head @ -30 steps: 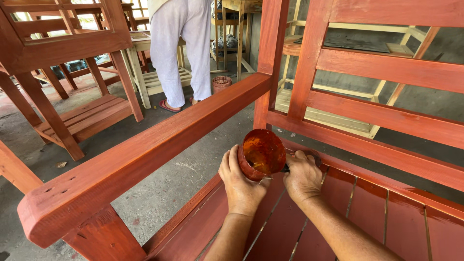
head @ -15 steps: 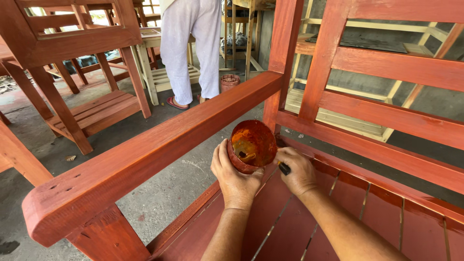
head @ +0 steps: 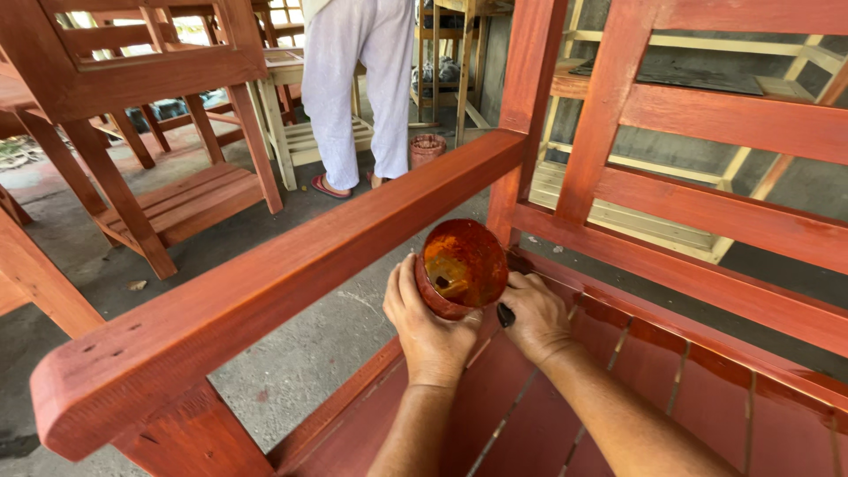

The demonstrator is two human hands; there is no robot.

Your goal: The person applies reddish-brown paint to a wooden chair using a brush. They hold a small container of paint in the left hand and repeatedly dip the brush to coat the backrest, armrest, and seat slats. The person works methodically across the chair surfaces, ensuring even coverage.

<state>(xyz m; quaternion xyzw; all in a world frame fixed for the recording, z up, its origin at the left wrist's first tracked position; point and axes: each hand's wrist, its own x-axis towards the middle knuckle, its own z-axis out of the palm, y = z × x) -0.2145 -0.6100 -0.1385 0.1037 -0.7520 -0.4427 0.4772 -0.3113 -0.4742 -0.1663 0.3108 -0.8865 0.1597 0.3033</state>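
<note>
Both forearms reach forward from the lower edge, bare and converging. The left hand (head: 430, 329) is cupped, fingers curled upward, thumb spread to the left, gripping something round. The right hand (head: 537, 315) sits just beside it, knuckles up, fingers bent and closed around a dark handle

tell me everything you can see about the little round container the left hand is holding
The container is a small round cup, coated inside and out with reddish-orange stain that looks wet and glossy, with a dark patch low inside. It is tilted so that its open mouth faces the camera. The left hand cups it from below and the side, just above the red-stained slatted seat and below the armrest rail. The right hand sits beside it, holding a dark handle, and seems to touch its rim.
</note>
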